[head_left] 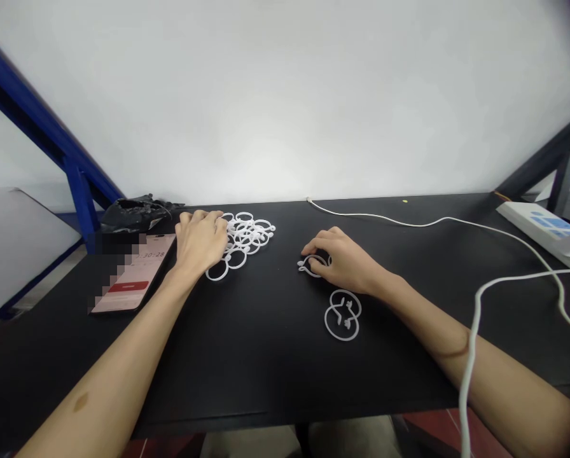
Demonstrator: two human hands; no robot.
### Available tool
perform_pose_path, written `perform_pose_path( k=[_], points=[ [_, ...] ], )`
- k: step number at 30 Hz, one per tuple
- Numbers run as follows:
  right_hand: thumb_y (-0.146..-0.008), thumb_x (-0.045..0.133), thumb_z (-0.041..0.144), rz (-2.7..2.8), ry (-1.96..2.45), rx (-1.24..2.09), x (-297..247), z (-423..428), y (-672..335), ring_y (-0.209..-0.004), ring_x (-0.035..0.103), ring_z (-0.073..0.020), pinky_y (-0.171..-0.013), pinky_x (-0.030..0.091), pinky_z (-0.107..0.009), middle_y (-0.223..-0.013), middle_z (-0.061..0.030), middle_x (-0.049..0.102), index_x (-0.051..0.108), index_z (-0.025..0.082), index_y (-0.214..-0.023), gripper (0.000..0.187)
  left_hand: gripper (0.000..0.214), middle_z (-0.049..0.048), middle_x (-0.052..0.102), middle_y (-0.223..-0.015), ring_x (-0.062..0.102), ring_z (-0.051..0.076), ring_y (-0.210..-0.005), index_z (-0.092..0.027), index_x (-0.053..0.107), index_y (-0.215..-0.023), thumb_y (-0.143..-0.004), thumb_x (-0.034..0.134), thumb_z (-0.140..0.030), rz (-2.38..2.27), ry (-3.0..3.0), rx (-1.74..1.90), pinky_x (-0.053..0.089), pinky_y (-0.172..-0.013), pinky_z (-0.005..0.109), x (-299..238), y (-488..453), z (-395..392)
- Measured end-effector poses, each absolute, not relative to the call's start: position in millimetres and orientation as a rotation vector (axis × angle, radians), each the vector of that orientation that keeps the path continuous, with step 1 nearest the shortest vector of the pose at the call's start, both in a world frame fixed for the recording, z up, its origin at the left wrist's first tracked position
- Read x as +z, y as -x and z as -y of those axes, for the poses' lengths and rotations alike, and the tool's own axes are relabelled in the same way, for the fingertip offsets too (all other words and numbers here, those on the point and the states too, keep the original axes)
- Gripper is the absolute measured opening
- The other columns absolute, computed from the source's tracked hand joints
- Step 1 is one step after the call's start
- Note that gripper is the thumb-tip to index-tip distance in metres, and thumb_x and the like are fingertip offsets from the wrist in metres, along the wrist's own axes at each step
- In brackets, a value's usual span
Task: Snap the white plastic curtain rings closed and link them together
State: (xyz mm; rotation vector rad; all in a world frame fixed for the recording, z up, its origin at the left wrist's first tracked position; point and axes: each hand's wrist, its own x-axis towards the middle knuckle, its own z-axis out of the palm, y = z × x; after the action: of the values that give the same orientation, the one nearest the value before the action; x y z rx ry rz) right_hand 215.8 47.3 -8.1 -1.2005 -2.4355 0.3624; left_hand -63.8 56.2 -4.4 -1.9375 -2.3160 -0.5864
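My left hand [200,240] reaches over the left side of a heap of white plastic ring hooks [251,235], its knuckles bent. Its fingertips are mostly hidden, so whether it grips a ring does not show. To the right, my right hand [342,257] is low over the black table with thumb and index finger around one white ring hook [305,266]. Part of that ring is behind the fingers. Just below this hand, two more ring hooks [342,322] lie overlapping, their small end tabs visible.
A phone [135,280] lies left of my left forearm, before a crumpled black plastic bag [137,213]. A white cable [423,224] runs across the table's right side and over my right forearm. A white box [537,222] sits far right. A pale wall [285,95] stands behind.
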Motion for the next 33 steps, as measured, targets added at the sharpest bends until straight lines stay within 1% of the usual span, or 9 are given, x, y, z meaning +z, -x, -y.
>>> perform_pose_path(
  k=[7,10,14,17,19,21,25,29,33],
  points=[
    [-0.085,0.061,0.018,2.297,1.136,0.306,-8.6,-45.5,-212.4,-0.084,0.057,-0.0193,-0.077,0.046,-0.033,-0.084,-0.0031,0.069,0.067,0.021,-0.087,0.007,0.039,0.0068,0.067,-0.114,0.049,0.03,-0.107,-0.02,0.066,-0.114,-0.097,0.034,-0.035,1.785,2.258,-0.78,0.038,-0.093,0.045,5.2,18.3,-26.3],
    [-0.085,0.062,0.02,2.155,1.153,0.309,-5.3,-41.2,-208.3,-0.079,0.06,-0.0176,-0.072,0.047,-0.031,-0.08,-0.0022,0.069,0.064,0.02,-0.084,0.002,0.036,0.0049,0.071,-0.102,0.052,0.028,-0.1,-0.022,0.069,-0.096,-0.098,0.038,-0.042,1.643,2.348,-0.79,0.037,-0.09,0.045,4.8,-5.6,-8.1],
    [-0.084,0.062,0.023,2.069,1.164,0.326,-1.2,-34.7,-203.7,-0.069,0.06,-0.0146,-0.065,0.045,-0.028,-0.075,-0.0007,0.069,0.059,0.02,-0.074,0.011,0.035,0.0047,0.071,-0.086,0.054,0.027,-0.091,-0.022,0.066,-0.084,-0.095,0.045,-0.047,1.555,2.428,-0.781,0.037,-0.083,0.044,-0.1,-21.1,4.6],
    [-0.084,0.063,0.026,2.081,1.191,0.334,0.0,-31.4,-201.3,-0.066,0.06,-0.0141,-0.062,0.044,-0.027,-0.07,-0.0001,0.067,0.055,0.02,-0.069,0.018,0.03,0.0048,0.069,-0.079,0.053,0.025,-0.085,-0.02,0.063,-0.081,-0.097,0.044,-0.038,1.549,2.459,-0.776,0.038,-0.078,0.042,-2.8,-21.6,4.4],
    [-0.084,0.064,0.028,2.08,1.198,0.36,0.1,-30.4,-200.5,-0.064,0.059,-0.0135,-0.061,0.044,-0.026,-0.069,0.0003,0.065,0.056,0.02,-0.071,0.018,0.028,0.0048,0.069,-0.081,0.053,0.024,-0.083,-0.02,0.063,-0.086,-0.098,0.04,-0.031,1.587,2.48,-0.778,0.038,-0.077,0.041,-3.0,-19.4,1.8],
    [-0.085,0.065,0.029,2.073,1.147,0.421,0.0,-29.9,-200.4,-0.063,0.059,-0.0123,-0.061,0.046,-0.025,-0.073,0.0005,0.065,0.06,0.019,-0.085,0.011,0.027,0.0042,0.07,-0.082,0.053,0.024,-0.083,-0.021,0.063,-0.094,-0.099,0.037,-0.027,1.66,2.507,-0.785,0.038,-0.078,0.041,-2.4,-16.5,-1.2],
    [-0.089,0.063,0.027,2.147,0.921,0.505,0.4,-29.3,-201.8,-0.065,0.058,-0.0099,-0.065,0.049,-0.024,-0.092,-0.0011,0.065,0.06,0.022,-0.114,0.026,0.03,0.0023,0.069,-0.074,0.053,0.025,-0.084,-0.02,0.065,-0.105,-0.1,0.036,-0.024,1.813,2.6,-0.778,0.038,-0.081,0.043,-1.7,-12.1,-5.6],
    [-0.093,0.059,0.029,2.208,0.82,0.419,1.4,-29.2,-203.5,-0.067,0.055,-0.0105,-0.066,0.047,-0.025,-0.088,-0.0018,0.064,0.067,0.022,-0.099,0.013,0.035,0.0047,0.069,-0.076,0.054,0.026,-0.087,-0.018,0.063,-0.118,-0.1,0.035,-0.026,1.81,2.62,-0.769,0.038,-0.083,0.044,-4.8,-12.2,-5.8],
    [-0.092,0.061,0.031,2.14,0.846,0.371,2.2,-29.9,-204.2,-0.068,0.055,-0.0109,-0.064,0.047,-0.025,-0.087,-0.0021,0.064,0.067,0.02,-0.091,0.012,0.038,0.0083,0.069,-0.104,0.052,0.026,-0.098,-0.017,0.056,-0.13,-0.1,0.036,-0.031,1.709,2.577,-0.811,0.038,-0.088,0.045,-6.4,-15.7,-2.2]
  ],
)
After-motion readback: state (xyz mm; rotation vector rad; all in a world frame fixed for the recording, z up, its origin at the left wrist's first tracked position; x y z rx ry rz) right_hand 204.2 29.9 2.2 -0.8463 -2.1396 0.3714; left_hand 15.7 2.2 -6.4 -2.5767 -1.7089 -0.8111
